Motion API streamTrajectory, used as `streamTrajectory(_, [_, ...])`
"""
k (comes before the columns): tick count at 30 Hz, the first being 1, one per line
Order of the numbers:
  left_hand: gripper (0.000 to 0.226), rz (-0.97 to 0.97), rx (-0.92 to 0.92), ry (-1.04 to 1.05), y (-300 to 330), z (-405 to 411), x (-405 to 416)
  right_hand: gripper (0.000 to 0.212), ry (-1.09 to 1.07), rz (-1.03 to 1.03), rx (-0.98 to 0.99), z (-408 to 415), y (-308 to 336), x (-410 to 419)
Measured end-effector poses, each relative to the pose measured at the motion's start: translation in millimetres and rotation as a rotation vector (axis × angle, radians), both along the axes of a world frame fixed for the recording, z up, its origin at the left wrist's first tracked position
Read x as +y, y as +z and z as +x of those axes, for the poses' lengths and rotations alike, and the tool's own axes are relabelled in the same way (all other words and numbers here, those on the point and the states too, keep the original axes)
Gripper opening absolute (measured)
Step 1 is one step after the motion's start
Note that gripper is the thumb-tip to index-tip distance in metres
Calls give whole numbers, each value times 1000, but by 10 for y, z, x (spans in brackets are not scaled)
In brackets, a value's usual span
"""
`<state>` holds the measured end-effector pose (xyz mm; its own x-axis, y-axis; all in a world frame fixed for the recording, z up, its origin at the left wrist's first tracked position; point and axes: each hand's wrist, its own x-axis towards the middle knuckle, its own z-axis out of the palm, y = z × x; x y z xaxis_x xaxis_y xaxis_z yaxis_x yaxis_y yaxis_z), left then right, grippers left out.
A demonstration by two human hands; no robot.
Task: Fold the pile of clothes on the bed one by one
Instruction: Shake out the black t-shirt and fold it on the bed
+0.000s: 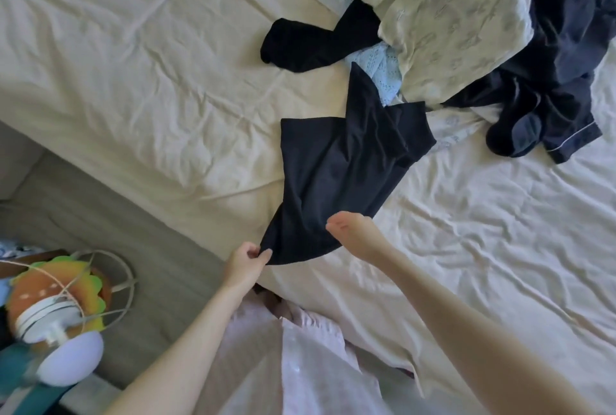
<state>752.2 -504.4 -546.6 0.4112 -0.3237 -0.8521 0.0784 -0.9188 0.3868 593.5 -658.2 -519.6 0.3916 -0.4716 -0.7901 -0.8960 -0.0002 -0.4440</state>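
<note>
My left hand (pixel 246 261) pinches the near corner of the smooth dark garment (pixel 336 178); my right hand (pixel 350 231) rests on its near hem, fingers together. Beyond the garment lies the crumpled pile (pixel 466 31). Left of it, wrinkled cream sheet (pixel 133 64) extends to the bed's edge.

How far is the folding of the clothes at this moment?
No folded garment shows anywhere on the bed. In hand: a dark garment lies partly spread; the left hand pinches its near corner and the right hand rests on its edge. Left: the pile, with its pale patterned top, dark pieces and light blue item.
</note>
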Motion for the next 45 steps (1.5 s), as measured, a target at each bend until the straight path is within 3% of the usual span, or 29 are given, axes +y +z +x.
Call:
streamTrajectory(3, [17,-177,-188,-213,41,28,-145,26,-87,-122,3,107,-85,-48])
streamTrajectory(6, [27,-418,-201,-311,191,-27,-231,36,-284,-136,-65,250,-103,36])
streamTrajectory(11, [25,-475,-147,-622,319,-312,8,34,-314,-122,-6,326,-157,307])
streamTrajectory(13, [31,-445,-109,-639,301,-392,118,26,-410,-111,11,276,-186,339])
streamTrajectory(16, [39,-385,-115,-551,254,-381,163,30,-762,-13,-166,84,-165,397])
streamTrajectory(20, [33,-316,-57,-549,219,-330,87,18,-1376,66,-359,-496,-96,462])
streamTrajectory(23, [24,-271,63,-693,219,-405,16,16,-1740,52,-195,-997,-154,576])
streamTrajectory(26, [13,-225,157,-835,201,-561,-58,16,-1843,148,-28,-1326,-283,723])
streamTrajectory(28, [29,-231,66,-947,143,-639,-104,18,-1770,134,67,-1407,-344,731])
streamTrajectory(31, [54,-328,-233,-1034,35,-668,-173,21,-1375,-213,285,-1353,-355,647])
streamTrajectory(33, [63,-372,-357,-1056,-29,-664,-297,17,-1012,-436,186,-1237,-341,584])
streamTrajectory(37, [68,-496,-556,-1186,-219,-673,-782,20,-420,-640,-50,-990,-368,389])
streamTrajectory(39, [59,-458,-537,-1274,-325,-658,-1043,24,-196,-745,-106,-871,-386,193])
streamTrajectory(42, [33,-291,-362,-1244,-317,-621,-1269,26,10,-787,-171,-712,-366,-131])
streamTrajectory(45, [22,-403,-285,-1127,-86,-532,-1209,31,121,-693,-228,-553,-266,-352])
